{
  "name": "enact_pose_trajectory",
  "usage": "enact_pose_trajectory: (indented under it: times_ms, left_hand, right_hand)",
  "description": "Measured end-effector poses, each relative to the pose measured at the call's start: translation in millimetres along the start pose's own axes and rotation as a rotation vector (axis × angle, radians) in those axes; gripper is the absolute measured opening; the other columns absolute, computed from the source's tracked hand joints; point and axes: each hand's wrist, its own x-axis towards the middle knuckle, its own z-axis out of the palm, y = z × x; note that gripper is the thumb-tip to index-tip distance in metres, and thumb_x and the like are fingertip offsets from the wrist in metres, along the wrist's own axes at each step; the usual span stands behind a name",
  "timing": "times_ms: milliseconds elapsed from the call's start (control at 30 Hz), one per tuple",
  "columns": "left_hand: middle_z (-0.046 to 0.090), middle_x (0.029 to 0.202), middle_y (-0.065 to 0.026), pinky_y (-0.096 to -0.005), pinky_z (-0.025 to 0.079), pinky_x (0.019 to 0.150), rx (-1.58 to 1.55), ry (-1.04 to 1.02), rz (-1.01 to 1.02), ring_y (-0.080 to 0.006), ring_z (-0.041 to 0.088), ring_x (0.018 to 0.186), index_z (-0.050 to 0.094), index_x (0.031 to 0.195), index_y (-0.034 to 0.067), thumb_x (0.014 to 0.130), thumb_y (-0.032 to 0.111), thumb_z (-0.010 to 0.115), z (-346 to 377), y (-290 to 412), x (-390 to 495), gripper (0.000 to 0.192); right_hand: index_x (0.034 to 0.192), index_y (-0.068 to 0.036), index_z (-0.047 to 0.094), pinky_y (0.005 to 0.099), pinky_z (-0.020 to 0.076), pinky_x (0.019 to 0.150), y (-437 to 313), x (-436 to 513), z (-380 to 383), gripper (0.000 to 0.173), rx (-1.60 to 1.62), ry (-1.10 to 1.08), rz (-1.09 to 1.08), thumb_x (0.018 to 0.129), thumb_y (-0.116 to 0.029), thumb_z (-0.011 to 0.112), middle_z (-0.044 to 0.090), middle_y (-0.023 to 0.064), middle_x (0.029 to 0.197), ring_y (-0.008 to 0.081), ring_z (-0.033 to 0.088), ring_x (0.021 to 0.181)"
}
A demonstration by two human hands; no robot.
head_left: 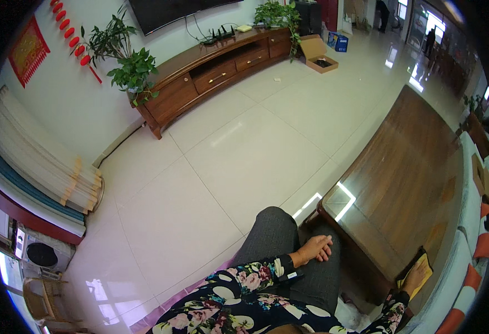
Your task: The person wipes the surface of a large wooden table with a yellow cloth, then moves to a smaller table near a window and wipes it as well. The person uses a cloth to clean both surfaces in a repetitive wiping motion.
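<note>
My left hand (314, 250) rests on my knee in dark grey trousers, its fingers loosely curled, with nothing seen in it. On the near right corner of the dark wooden coffee table (411, 167), my right hand (414, 279) lies on a yellow cloth (424, 269) with a black edge. The fingers are spread over the cloth; whether they grip it cannot be told. The tabletop is glossy and reflects light.
A pale sofa (465, 225) with orange-and-white covers runs along the table's right side. Across the tiled floor stands a wooden TV cabinet (215, 77) with plants. An open cardboard box (317, 54) sits beyond it. People stand far off at the upper right.
</note>
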Motion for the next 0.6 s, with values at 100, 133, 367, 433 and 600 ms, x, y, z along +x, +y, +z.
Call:
enact_pose_trajectory:
  times_ms: [100, 133, 367, 433, 600]
  left_hand:
    - [0.059, 0.078, -0.0065, -0.0217, 0.047, 0.048, -0.007, -0.012, -0.016, -0.0118, 0.059, 0.057, 0.050, 0.104, 0.003, 0.097, 0.044, 0.039, 1.6, -0.2, 0.4, 0.043]
    - [0.059, 0.078, -0.0065, -0.0217, 0.047, 0.048, -0.016, -0.016, -0.011, -0.0118, 0.059, 0.057, 0.050, 0.104, 0.003, 0.097, 0.044, 0.039, 2.2, -0.4, 0.6, 0.043]
    - [0.060, 0.077, -0.0061, -0.0217, 0.047, 0.048, -0.025, -0.011, -0.027, -0.0117, 0.059, 0.057, 0.050, 0.103, 0.004, 0.097, 0.045, 0.039, 5.7, -1.9, 0.6, 0.043]
    - [0.060, 0.077, -0.0061, -0.0216, 0.047, 0.048, -0.029, -0.014, -0.030, -0.0118, 0.059, 0.057, 0.049, 0.103, 0.004, 0.096, 0.045, 0.039, 6.3, -1.6, 0.6, 0.043]
    - [0.059, 0.077, -0.0064, -0.0218, 0.047, 0.048, -0.039, -0.011, -0.019, -0.0123, 0.059, 0.057, 0.049, 0.103, 0.004, 0.096, 0.045, 0.039, 4.9, -2.0, 0.4, 0.044]
  right_hand:
    - [0.140, -0.010, 0.034, 0.0443, 0.0248, 0.107, -11.9, -4.0, -6.2, 0.054, -0.119, -0.045, 0.082, 0.098, -0.044, 0.027, 0.038, 0.0150, 0.141, 0.0319, 0.034, 0.130]
    - [0.141, -0.010, 0.033, 0.0449, 0.0247, 0.107, -18.8, -6.5, -8.9, 0.056, -0.174, -0.056, 0.115, 0.099, -0.046, 0.025, 0.039, 0.0143, 0.141, 0.0302, 0.035, 0.130]
    - [0.141, -0.012, 0.034, 0.0453, 0.0231, 0.108, -79.3, -33.0, -8.0, 0.055, -0.073, 0.027, -0.067, 0.097, -0.045, 0.034, 0.039, 0.0178, 0.140, 0.0365, 0.035, 0.128]
    - [0.141, -0.013, 0.035, 0.0480, 0.0221, 0.107, -104.7, -40.1, -13.8, 0.054, 0.067, -0.020, -0.098, 0.096, -0.043, 0.038, 0.033, 0.0169, 0.144, 0.0382, 0.029, 0.132]
    - [0.141, -0.014, 0.035, 0.0514, 0.0201, 0.107, -179.0, -62.5, -29.6, 0.054, 0.100, -0.028, -0.278, 0.095, -0.040, 0.042, 0.031, 0.0144, 0.146, 0.0388, 0.025, 0.134]
